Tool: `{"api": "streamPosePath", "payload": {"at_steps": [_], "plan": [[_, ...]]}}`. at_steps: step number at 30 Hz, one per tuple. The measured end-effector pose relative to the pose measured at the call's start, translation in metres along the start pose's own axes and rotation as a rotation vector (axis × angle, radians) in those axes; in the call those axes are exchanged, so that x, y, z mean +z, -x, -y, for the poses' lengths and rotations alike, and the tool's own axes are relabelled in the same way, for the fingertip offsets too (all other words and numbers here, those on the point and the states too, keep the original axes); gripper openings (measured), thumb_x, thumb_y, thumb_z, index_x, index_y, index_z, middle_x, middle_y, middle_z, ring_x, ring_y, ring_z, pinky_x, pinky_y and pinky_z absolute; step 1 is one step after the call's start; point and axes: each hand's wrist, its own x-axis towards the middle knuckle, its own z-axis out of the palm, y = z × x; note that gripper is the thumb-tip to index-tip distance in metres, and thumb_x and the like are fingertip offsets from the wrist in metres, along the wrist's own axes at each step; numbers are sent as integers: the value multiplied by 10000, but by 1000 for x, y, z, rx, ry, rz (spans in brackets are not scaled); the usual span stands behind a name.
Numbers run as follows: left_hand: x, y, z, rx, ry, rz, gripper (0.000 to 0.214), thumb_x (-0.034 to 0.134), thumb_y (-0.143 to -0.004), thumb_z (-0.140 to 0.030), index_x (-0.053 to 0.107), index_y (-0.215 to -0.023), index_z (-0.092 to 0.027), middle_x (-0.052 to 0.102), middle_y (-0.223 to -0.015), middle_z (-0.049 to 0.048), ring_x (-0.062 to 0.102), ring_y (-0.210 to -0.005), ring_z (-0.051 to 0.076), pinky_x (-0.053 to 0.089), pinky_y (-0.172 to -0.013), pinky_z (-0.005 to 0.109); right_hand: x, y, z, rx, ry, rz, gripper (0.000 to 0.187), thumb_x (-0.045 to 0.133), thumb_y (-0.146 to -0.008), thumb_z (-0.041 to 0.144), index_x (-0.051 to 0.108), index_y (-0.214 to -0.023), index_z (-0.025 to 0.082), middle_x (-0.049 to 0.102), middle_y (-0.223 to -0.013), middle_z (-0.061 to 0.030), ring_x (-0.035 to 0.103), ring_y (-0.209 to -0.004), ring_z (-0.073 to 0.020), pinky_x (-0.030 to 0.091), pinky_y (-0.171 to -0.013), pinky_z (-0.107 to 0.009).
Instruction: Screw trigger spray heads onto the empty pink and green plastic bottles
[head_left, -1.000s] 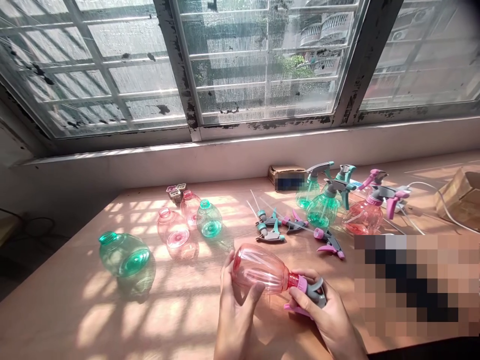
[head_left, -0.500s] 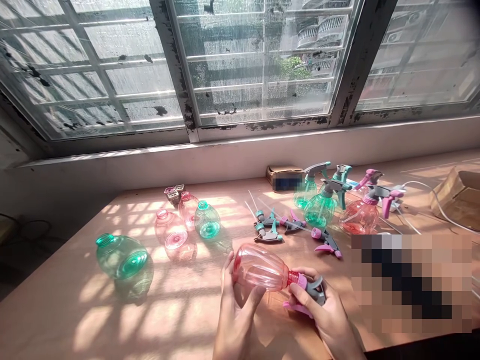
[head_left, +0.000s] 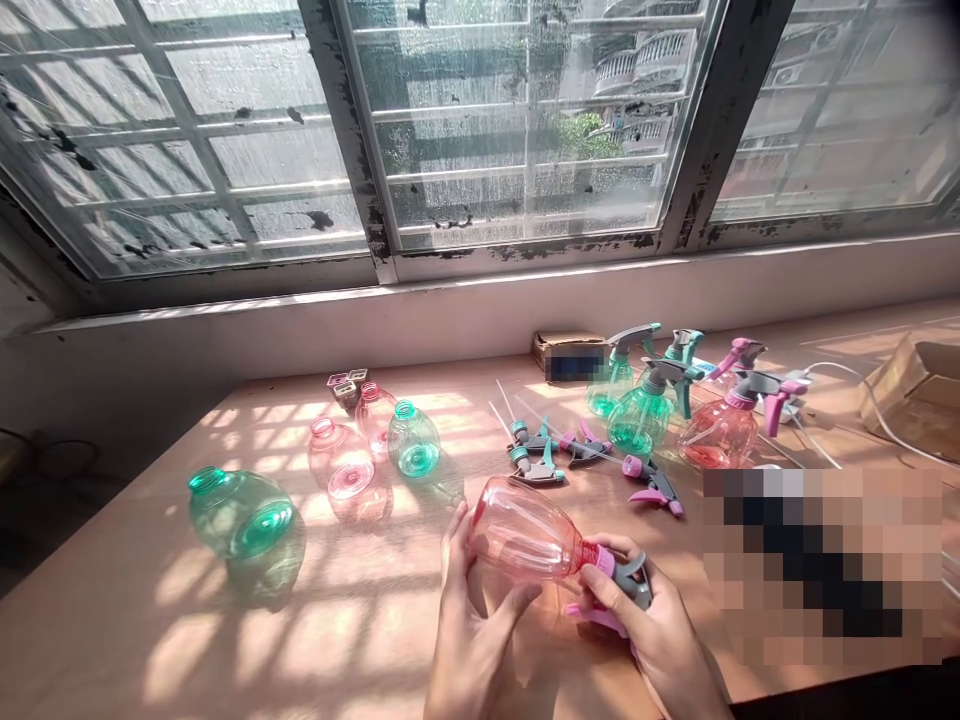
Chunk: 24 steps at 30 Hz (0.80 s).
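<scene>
My left hand (head_left: 469, 610) cups the body of a clear pink spray bottle (head_left: 525, 535) that lies on its side above the wooden table (head_left: 360, 640). At the bottle's neck my right hand (head_left: 645, 625) grips the grey and pink trigger head (head_left: 626, 585). Both hands have their fingers curled round these parts. The bottle's base points up and to the left.
Empty bottles lie to the left: a green one (head_left: 240, 510), pink ones (head_left: 341, 465) and a small green one (head_left: 412, 440). Loose trigger heads (head_left: 540, 455) lie in the middle. Assembled sprayers (head_left: 645, 405) stand at the back right, beside a cardboard box (head_left: 911, 390). A blurred patch (head_left: 821, 565) covers the right.
The bottle's base has tilted slightly upward in my left hand. My right hand has stayed on the trigger head. The view shifted a little.
</scene>
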Motion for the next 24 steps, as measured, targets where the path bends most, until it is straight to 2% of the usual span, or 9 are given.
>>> {"api": "streamPosePath", "payload": {"at_steps": [3, 7, 11, 15, 17, 21, 24], "plan": [[2, 1, -1, -12, 52, 9, 946, 867, -835, -487, 373, -1625, -329, 421, -1715, 120, 377, -1605, 343, 280, -1336, 516, 1, -1, -2, -16, 26, 32, 525, 1013, -651, 513, 788, -1020, 215, 743, -773, 27, 725, -658, -181, 698, -621, -309], [0, 0, -5, -48, 0, 5, 934, 789, -897, -550, 301, -1643, -272, 337, -1749, 157, 340, -1624, 332, 284, -1338, 501, 1, -1, -4, -24, 40, 45, 518, 1016, -642, 508, 794, -998, 205, 754, -792, 12, 725, -640, -191, 705, -608, -341], [-3, -3, -3, -26, -27, 34, 871, 808, -900, -484, 353, -1620, -303, 305, -1765, 127, 339, -1622, 320, 260, -1346, 512, 1, 0, -2, 12, 30, 10, 543, 1006, -647, 528, 790, -1032, 212, 747, -762, 14, 705, -633, -187, 680, -587, -320], [-1, -3, -2, 35, -80, 7, 713, 833, -877, -421, 520, -1514, -344, 249, -1783, 55, 255, -1655, 321, 227, -1357, 521, 0, 0, 0, -3, -61, -21, 550, 1016, -639, 504, 781, -1052, 225, 739, -755, 30, 673, -624, -171, 664, -597, -308], [1, -2, -5, 38, -105, -6, 742, 871, -831, -432, 548, -1491, -334, 200, -1796, 51, 229, -1664, 333, 246, -1353, 506, 0, 0, 0, -2, -56, -11, 549, 1011, -646, 507, 780, -1052, 219, 741, -742, 28, 676, -623, -174, 673, -611, -320], [3, -1, -14, 8, -57, -17, 938, 823, -856, -550, 354, -1634, -314, 196, -1799, 122, 347, -1620, 347, 343, -1315, 495, 0, 1, 2, -9, 5, 47, 531, 996, -664, 521, 789, -1037, 205, 731, -696, 25, 699, -606, -190, 686, -614, -346], [2, -2, -15, -26, -29, -25, 886, 735, -912, -614, 342, -1638, -292, 183, -1799, 159, 438, -1570, 365, 427, -1264, 503, 1, 2, 2, 8, 33, 59, 515, 997, -672, 517, 787, -1025, 206, 734, -700, 25, 728, -616, -201, 689, -599, -340]]}}
